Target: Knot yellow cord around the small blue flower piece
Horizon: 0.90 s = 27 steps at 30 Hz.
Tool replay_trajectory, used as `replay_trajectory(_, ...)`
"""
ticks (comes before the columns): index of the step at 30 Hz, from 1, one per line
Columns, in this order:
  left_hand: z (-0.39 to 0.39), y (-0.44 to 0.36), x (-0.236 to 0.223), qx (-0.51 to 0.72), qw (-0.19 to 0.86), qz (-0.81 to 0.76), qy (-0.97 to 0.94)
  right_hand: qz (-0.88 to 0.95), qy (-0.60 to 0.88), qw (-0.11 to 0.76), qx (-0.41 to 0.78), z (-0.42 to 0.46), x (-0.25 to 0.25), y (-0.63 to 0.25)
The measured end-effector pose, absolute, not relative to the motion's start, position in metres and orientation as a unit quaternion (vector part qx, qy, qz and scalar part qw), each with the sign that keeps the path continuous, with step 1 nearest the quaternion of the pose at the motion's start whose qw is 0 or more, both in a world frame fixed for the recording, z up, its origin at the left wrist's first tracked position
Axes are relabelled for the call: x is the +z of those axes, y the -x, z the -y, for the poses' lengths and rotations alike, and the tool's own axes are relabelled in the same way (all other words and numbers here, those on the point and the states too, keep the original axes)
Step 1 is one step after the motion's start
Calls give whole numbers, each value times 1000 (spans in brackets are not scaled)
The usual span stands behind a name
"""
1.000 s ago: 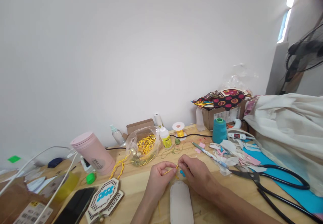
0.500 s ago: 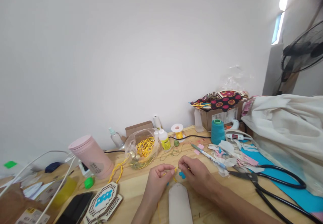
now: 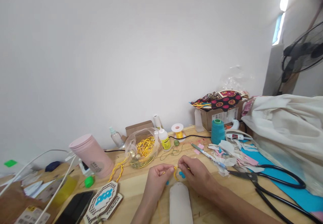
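here, yellow cord (image 3: 175, 174) between hands (image 3: 177, 169)

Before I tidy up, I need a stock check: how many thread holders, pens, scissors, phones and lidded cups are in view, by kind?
Thread holders, a teal thread cone and a white spool of yellow thread: 2
Slim patterned pen: 1
Black-handled metal scissors: 1
Flat black phone: 1
Pink lidded cup: 1
Total: 6

Pale wooden desk (image 3: 136, 180) with visible grain, smooth matt pink cup (image 3: 93, 155), glossy black phone (image 3: 75, 208), brown cardboard box (image 3: 207, 119), clear crinkled plastic bag (image 3: 130, 146) and softly creased off-white cloth (image 3: 290, 123).
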<state>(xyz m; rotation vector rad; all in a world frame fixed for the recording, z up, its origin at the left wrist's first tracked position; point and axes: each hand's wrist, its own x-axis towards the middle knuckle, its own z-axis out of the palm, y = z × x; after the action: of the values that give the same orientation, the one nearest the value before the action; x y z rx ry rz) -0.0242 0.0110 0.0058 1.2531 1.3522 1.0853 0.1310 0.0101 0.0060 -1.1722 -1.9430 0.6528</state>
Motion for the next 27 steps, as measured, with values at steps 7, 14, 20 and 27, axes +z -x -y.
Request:
replay_trajectory(7,-8,21,11,432,478,-555,-526,765,460,379,244,-10,7,-131)
replay_trajectory(14,-9,21,9,422,472,-559,-535,774,493,337,210,-8,16,-131)
replay_trajectory(20,-8,20,14,415,477,-563,-533,766,503,338,214,-11,12,-131)
replay_trajectory(27,-11,21,9,427,480,-553,-530,785,442,370,226,-13,9,-136)
